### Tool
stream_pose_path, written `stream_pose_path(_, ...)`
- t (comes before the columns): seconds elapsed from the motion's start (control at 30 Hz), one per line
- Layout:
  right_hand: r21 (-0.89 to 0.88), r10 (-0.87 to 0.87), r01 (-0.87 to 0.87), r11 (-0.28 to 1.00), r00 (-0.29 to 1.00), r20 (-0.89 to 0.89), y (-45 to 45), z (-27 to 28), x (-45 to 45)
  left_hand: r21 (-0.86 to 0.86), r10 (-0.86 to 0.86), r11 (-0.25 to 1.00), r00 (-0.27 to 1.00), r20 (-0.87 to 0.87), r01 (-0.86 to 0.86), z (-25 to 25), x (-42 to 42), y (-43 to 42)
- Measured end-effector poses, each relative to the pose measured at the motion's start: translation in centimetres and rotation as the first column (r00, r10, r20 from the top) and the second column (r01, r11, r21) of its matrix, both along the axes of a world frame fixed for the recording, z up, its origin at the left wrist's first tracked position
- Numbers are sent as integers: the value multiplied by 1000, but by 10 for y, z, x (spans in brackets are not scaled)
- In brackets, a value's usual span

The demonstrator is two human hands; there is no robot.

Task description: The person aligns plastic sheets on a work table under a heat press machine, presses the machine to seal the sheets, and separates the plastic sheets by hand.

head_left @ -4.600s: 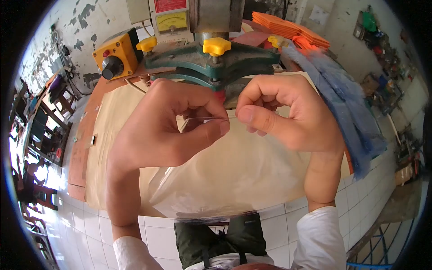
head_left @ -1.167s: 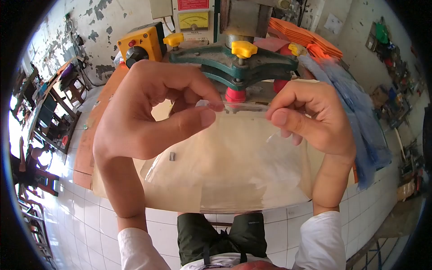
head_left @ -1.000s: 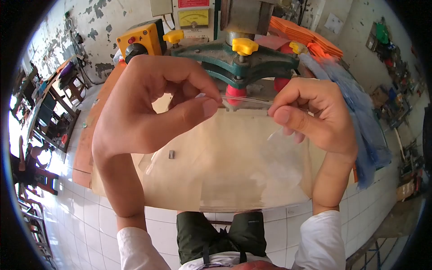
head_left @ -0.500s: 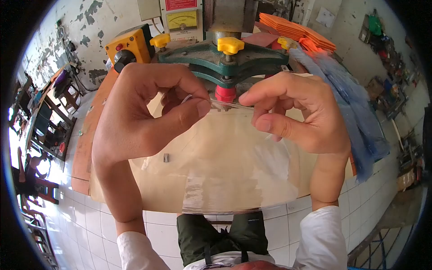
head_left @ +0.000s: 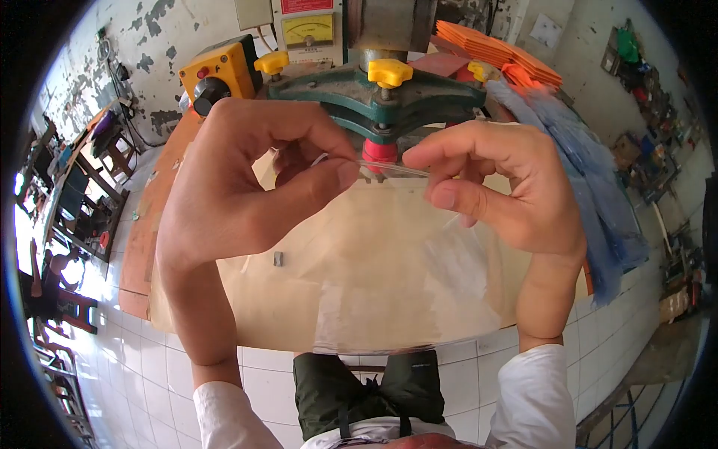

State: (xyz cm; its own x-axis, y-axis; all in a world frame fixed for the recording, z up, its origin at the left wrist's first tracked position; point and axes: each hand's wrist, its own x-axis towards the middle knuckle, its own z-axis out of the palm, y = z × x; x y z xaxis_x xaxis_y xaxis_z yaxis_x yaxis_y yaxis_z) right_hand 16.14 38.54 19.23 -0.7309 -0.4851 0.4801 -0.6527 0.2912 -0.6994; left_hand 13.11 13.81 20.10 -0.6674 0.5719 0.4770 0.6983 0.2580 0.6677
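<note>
A clear plastic sheet [head_left: 407,299] hangs from my hands over the tan covering [head_left: 247,307] of the work table. My left hand [head_left: 247,179] pinches its upper edge between thumb and index finger. The same edge runs into my right hand [head_left: 497,187], where the thumb and bent fingers close around it; the index fingertip stands a little apart from the thumb. Just behind the edge is the red round part [head_left: 380,152] under the press's green metal arm [head_left: 381,105]. Below my left hand, a small grey piece [head_left: 278,259] lies on the covering.
Yellow knobs [head_left: 390,72] top the green arm. A yellow control box [head_left: 217,75] stands at the back left beside a gauge panel [head_left: 308,31]. Stacked orange sheets [head_left: 497,52] and bluish clear plastic [head_left: 591,179] lie along the right side.
Both hands keep hold of the sheet's edge and have barely moved. The view has shifted slightly, so the table and press appear a little further right.
</note>
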Motion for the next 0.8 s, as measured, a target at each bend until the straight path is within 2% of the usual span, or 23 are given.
stream_pose_path(0.5, 44, 12, -11, 999, 999, -34, 1, 2, 0, -20, 1, 1000, 1000, 7, -1, 1, 2, -1)
stream_pose_path(0.8, -3, -6, 6, 1000, 997, 75, 0, 3, 1, 11, 1, 1000, 1000, 6, -1, 2, 1, 1)
